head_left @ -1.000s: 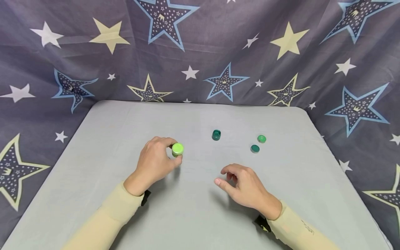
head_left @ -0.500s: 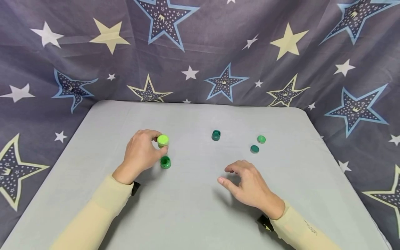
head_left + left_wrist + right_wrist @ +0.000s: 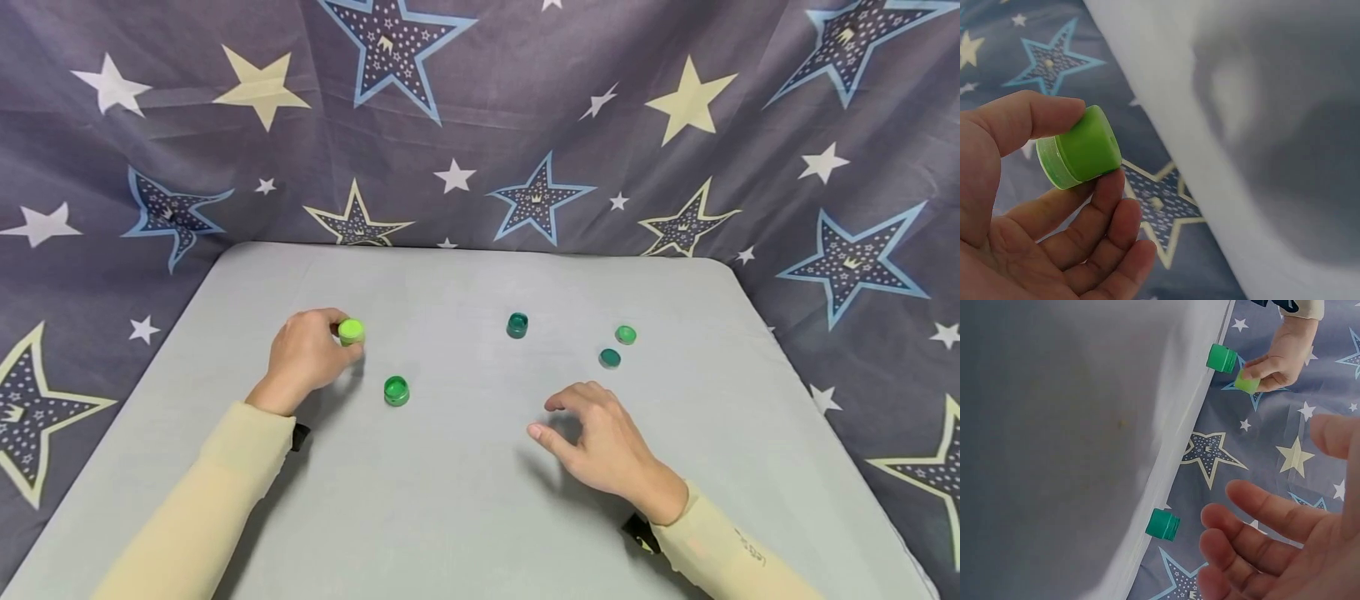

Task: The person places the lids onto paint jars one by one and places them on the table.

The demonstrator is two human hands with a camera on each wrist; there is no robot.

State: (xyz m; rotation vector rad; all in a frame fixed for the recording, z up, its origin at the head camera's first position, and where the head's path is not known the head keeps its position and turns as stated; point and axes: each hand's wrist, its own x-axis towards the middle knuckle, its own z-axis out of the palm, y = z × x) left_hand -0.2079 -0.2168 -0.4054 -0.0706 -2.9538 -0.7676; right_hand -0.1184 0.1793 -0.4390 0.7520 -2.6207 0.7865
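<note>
My left hand (image 3: 306, 354) pinches a small lime-green paint jar (image 3: 1088, 150) between thumb and fingers, over the left part of the table; its bright lid (image 3: 351, 331) faces up. To the right of that hand stands an uncapped green jar (image 3: 397, 391). Farther back, near the middle, is an uncapped dark teal jar (image 3: 517, 325). My right hand (image 3: 603, 442) hovers at the right with thumb and fingers apart and nothing between them. Beyond it lie a teal lid (image 3: 610, 358) and a green lid (image 3: 626, 334), side by side.
The table (image 3: 465, 517) has a pale grey cover and rounded far corners. A dark curtain (image 3: 480, 108) printed with stars hangs behind it and along both sides.
My left hand has carried the lime-green jar leftward and slightly back, bringing the uncapped green jar into view. My right hand has shifted slightly right.
</note>
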